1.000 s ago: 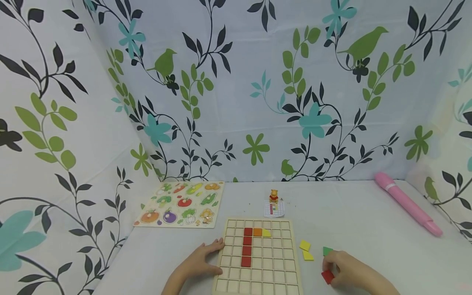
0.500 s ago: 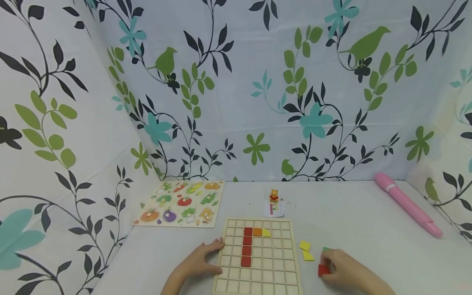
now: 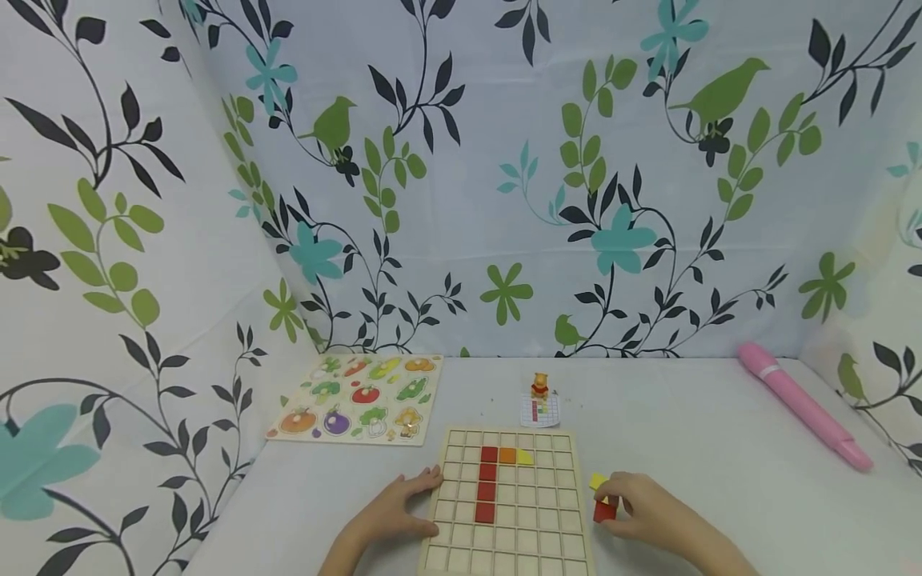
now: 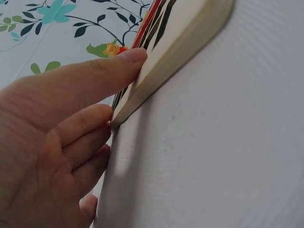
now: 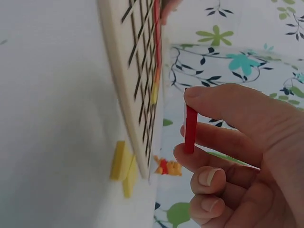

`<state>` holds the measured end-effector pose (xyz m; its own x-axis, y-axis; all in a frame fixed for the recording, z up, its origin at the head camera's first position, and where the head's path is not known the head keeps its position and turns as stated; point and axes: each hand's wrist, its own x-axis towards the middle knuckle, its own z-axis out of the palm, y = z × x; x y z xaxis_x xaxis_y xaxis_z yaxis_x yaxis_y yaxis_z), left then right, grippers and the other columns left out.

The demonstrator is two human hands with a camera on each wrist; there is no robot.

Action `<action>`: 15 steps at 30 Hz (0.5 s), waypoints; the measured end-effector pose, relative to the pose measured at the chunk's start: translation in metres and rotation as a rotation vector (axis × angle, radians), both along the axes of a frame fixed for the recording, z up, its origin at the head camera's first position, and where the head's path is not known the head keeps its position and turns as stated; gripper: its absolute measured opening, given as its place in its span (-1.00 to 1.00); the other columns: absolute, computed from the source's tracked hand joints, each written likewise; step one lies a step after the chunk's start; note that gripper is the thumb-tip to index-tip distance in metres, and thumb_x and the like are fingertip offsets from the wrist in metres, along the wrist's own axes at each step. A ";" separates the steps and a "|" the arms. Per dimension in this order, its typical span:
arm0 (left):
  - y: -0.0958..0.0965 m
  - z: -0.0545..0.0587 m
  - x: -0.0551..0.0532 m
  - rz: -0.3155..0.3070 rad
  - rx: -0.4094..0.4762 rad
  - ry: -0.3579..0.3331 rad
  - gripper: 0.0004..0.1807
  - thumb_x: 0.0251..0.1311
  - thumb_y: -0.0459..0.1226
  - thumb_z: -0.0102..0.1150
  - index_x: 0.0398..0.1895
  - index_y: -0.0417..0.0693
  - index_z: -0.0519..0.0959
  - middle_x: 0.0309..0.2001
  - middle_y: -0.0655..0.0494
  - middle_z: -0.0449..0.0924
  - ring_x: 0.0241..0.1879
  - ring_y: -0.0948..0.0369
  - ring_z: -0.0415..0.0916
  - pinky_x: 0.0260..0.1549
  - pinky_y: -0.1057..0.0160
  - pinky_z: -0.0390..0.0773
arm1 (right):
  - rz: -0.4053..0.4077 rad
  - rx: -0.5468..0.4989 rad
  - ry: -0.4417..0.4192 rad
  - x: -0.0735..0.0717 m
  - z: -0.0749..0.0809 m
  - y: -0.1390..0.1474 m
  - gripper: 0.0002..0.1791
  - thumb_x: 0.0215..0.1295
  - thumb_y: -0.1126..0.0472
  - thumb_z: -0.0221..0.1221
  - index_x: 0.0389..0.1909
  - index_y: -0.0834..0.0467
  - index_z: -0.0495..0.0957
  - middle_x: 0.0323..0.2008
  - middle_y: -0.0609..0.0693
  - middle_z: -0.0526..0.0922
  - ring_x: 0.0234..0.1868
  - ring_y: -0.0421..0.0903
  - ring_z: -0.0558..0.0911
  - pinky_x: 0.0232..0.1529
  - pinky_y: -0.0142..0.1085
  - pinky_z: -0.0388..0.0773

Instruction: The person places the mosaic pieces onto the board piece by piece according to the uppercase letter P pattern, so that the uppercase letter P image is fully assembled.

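My right hand (image 3: 648, 512) pinches a red square tile (image 5: 190, 129) between thumb and fingertips, held just right of the wooden grid board (image 3: 536, 520). In the right wrist view the tile is up off the table, edge-on to the camera. My left hand (image 3: 396, 508) rests at the board's left edge, thumb and fingertips touching its side. On the board, a column of red tiles (image 3: 487, 472) has an orange tile (image 3: 507, 455) and a yellow piece (image 3: 524, 457) beside its top. Yellow tiles (image 5: 119, 161) lie by the board's right edge, partly behind my right fingers in the head view.
A vegetable puzzle board (image 3: 360, 400) lies at the back left. Behind the grid board stands a small bear figure (image 3: 539, 386) by a paper card with a coloured grid pattern (image 3: 540, 410). A pink pen-shaped object (image 3: 805, 406) lies at the right.
My right hand has lifted the red tile and carried it left towards the board, over the yellow tiles. The green tile is now out of sight. My left hand has stayed at the board's edge.
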<state>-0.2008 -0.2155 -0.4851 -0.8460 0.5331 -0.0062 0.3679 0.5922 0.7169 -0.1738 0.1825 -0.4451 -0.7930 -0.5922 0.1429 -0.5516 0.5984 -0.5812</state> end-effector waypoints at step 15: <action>0.000 0.002 -0.001 -0.008 0.003 0.010 -0.20 -0.21 -0.06 0.36 0.16 -0.21 0.36 0.25 -0.07 0.19 0.24 -0.04 0.06 0.19 -0.16 -0.22 | 0.127 0.034 0.101 -0.006 0.015 -0.055 -0.81 0.03 0.23 0.26 -0.32 0.20 0.56 -0.46 -0.27 0.44 -0.48 -0.29 0.39 -0.51 -0.49 0.42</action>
